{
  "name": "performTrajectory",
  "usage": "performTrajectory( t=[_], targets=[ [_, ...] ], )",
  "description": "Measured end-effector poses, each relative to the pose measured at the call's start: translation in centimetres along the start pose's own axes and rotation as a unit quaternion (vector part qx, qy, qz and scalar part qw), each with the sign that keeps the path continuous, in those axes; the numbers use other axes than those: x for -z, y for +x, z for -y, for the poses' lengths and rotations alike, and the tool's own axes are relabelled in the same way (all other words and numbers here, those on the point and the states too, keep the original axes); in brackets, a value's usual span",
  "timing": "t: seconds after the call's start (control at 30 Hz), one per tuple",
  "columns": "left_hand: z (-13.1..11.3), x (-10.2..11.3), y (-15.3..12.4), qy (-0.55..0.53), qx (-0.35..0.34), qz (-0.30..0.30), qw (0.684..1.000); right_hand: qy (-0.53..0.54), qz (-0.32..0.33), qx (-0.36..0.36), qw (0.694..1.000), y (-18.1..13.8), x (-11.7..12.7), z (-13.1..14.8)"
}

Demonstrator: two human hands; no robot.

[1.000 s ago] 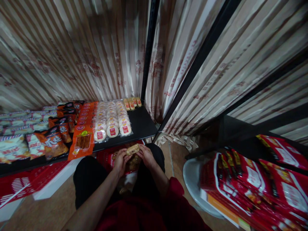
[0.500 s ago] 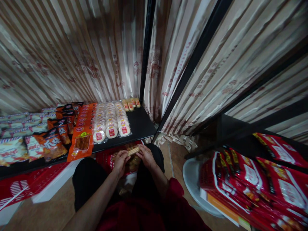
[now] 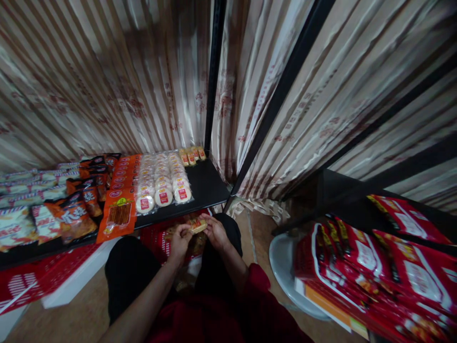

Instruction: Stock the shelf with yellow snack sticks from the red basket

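Between both hands, above a red basket (image 3: pixel 153 239), is a small wrapped yellow snack pack (image 3: pixel 198 226) with a red label. My left hand (image 3: pixel 180 244) pinches its left end. My right hand (image 3: pixel 216 232) has its fingers closed on the right end. Similar yellow snack packs (image 3: pixel 192 156) stand in a small group at the far right corner of the black shelf (image 3: pixel 211 183). Left of them lie rows of round white packaged crackers (image 3: pixel 163 195). More packs fill the basket below my hands, partly hidden by them.
Along the shelf's left are orange flat packs (image 3: pixel 116 214), black-and-orange bags (image 3: pixel 73 214) and white bags (image 3: pixel 17 224). To the right, a grey stool (image 3: pixel 282 259) bears red snack bags (image 3: pixel 371 257). Black shelf posts (image 3: pixel 267 119) and a striped curtain (image 3: pixel 143 71) stand behind.
The snack pack has been turned between my fingers, so its red-labelled face now shows. Both hands stay at nearly the same place; the view has shifted slightly.
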State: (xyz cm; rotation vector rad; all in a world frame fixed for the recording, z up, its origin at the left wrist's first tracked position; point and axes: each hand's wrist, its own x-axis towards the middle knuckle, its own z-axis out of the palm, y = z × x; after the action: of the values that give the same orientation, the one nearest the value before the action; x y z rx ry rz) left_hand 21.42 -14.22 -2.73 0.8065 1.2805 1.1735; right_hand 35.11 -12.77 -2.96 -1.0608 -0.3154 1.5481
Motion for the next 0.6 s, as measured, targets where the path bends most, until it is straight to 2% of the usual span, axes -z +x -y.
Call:
performTrajectory(
  t=[0.2, 0.37, 0.6],
  targets=[
    [0.3, 0.3, 0.3, 0.055, -0.053, 0.02, 0.997, 0.011, 0.024, 0.016, 1.0, 0.0, 0.1, -0.1],
    [-0.1, 0.4, 0.6, 0.088, -0.064, 0.027, 0.994, -0.001, 0.031, 0.041, 0.999, 0.1, 0.1, -0.5],
    [-1.2, -0.3, 0.9, 0.132, -0.078, 0.036, 0.988, -0.103, 0.033, 0.086, 0.99, -0.8, 0.1, -0.6]
  ],
)
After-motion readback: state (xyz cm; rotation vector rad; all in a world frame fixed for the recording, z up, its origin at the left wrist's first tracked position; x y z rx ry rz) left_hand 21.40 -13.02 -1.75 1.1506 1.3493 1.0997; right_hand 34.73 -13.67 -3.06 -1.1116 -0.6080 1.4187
